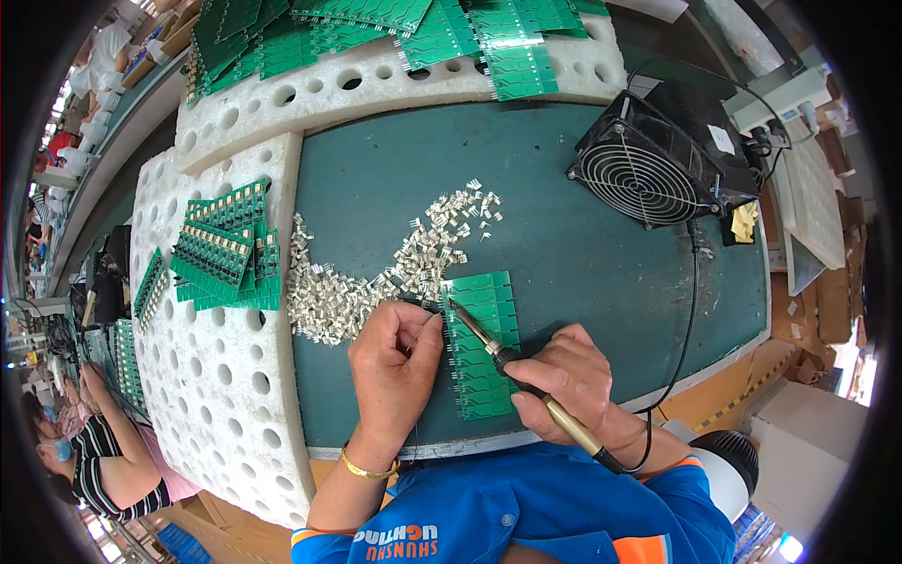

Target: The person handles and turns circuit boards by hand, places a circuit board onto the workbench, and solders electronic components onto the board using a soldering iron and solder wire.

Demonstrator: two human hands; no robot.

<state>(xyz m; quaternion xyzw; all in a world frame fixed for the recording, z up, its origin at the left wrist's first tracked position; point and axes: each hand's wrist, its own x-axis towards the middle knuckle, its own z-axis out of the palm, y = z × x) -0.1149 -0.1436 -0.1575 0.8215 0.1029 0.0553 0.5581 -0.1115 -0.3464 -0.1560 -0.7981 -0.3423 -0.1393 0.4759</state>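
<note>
My right hand (568, 378) is closed round a soldering iron (570, 425) with a gold and black handle. Its metal tip points up and left, at the upper left edge of a green circuit board panel (487, 352) lying flat on the dark green work surface. Beside that edge, my left hand (395, 362) is pinched shut on a thin solder wire (416, 434), which trails below the palm; its end at the fingertips is hard to make out. Just beyond my left hand spreads a heap of small white connectors (338, 305) with metal pins.
A black fan (639, 174) with a round wire grille stands at the far right. White foam slabs (211, 376) with round holes line the left and back. Populated boards (221, 249) lie on the left slab, stacked green panels (413, 33) at the back. Another person (113, 456) sits far left.
</note>
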